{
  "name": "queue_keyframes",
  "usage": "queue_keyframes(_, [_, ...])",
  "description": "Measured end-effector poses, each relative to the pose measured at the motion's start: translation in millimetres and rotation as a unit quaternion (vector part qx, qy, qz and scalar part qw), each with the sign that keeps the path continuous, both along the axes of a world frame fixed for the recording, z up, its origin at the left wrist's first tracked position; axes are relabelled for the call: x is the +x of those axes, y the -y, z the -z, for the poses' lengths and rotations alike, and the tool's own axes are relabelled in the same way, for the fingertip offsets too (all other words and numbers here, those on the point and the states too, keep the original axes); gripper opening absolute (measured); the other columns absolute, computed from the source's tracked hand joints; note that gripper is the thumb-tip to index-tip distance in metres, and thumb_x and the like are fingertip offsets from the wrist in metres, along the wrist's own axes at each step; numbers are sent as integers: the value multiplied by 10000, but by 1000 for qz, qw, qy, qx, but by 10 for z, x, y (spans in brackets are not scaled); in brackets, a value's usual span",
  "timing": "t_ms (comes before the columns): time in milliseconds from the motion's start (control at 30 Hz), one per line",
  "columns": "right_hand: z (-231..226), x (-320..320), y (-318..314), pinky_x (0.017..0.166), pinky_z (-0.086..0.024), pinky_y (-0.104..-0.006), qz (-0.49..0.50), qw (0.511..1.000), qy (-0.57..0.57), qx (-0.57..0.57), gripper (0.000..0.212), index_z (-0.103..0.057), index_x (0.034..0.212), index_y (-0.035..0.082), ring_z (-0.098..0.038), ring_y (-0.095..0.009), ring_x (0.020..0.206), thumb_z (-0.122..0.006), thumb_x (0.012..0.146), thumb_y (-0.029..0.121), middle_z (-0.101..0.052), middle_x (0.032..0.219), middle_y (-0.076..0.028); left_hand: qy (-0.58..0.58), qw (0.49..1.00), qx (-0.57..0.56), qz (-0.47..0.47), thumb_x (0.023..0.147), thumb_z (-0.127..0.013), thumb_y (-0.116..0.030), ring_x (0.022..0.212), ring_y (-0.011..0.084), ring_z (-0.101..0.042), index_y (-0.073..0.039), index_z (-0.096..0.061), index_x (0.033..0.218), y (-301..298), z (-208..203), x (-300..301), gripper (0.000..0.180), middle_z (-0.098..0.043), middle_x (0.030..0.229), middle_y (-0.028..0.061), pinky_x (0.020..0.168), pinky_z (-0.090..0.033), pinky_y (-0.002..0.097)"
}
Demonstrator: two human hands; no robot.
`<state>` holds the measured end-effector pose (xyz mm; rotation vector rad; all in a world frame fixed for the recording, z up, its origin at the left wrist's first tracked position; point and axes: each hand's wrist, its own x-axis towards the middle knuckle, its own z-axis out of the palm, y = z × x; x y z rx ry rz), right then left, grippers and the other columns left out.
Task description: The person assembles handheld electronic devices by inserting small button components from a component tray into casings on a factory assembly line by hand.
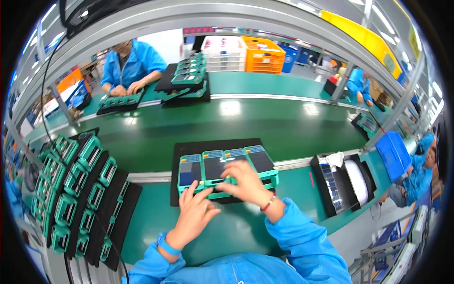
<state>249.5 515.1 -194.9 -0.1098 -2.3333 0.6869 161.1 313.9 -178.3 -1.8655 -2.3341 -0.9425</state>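
Note:
A row of several green-framed device housings (pixel 213 169) with dark panels and coloured labels lies on a black foam mat (pixel 189 147) in front of me. My left hand (pixel 193 215) is at the near edge of the leftmost housings, fingers spread, its fingertips by the lower rim. Above the middle housings is my right hand (pixel 247 183), thumb and fingers apart and pointing left. I see nothing held in either hand. Part of the middle housings is hidden behind the right hand.
Stacked green housings on black mats (pixel 78 189) stand to my left. A black box (pixel 338 187) with label sheets and a white roll sits at right, beside a blue bin (pixel 393 155). Across the green conveyor (pixel 203 118), a person (pixel 130 68) handles housings near white and orange crates (pixel 263 54).

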Motion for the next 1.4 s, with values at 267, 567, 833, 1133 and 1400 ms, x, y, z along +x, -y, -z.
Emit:
queue_keyframes(267, [-491,1155,-48,725,-496,-361,-162,963,203,-71,105,-645,875,57,-607,-265,804,-626,819,144,-628,875,-122,16,991,-69,114,697,-767,-229,1273,369,-374,-104,-644,968,60,-266,470,323,-560,1190,94,1035,-286,494])
queue_keyframes(567, [68,3528,-1558,681,-482,-339,530,831,46,164,182,-724,929,164,-603,-241,858,-629,790,93,-643,866,-59,41,999,-18,17,684,-716,-62,1315,383,-329,-57,-616,958,121,146,344,292,-482,1315,123,1059,-288,456])
queue_keyframes(833, [398,3740,-1682,719,-500,-400,500,790,337,111,205,-741,857,225,-660,-265,769,-563,779,161,-680,775,-85,-4,997,-50,54,813,-646,-148,1228,405,-409,-70,-638,1002,185,174,417,205,-520,1271,153,1013,-327,476])
queue_keyframes(1133, [-882,3368,-2060,734,-555,-328,561,695,-450,-29,304,-579,1221,24,-640,-228,985,-489,936,74,-628,1136,-164,15,996,-35,86,815,-638,-118,1221,413,-415,-54,-633,973,185,299,579,170,-517,1261,169,1016,-333,475])
queue_keyframes(1400, [550,3511,-1804,779,-506,-411,534,835,119,54,210,-689,991,130,-636,-328,901,-533,852,126,-673,946,-126,33,993,-52,96,811,-645,-122,1215,418,-418,-59,-640,977,190,402,623,178,-517,1260,165,1003,-332,478])
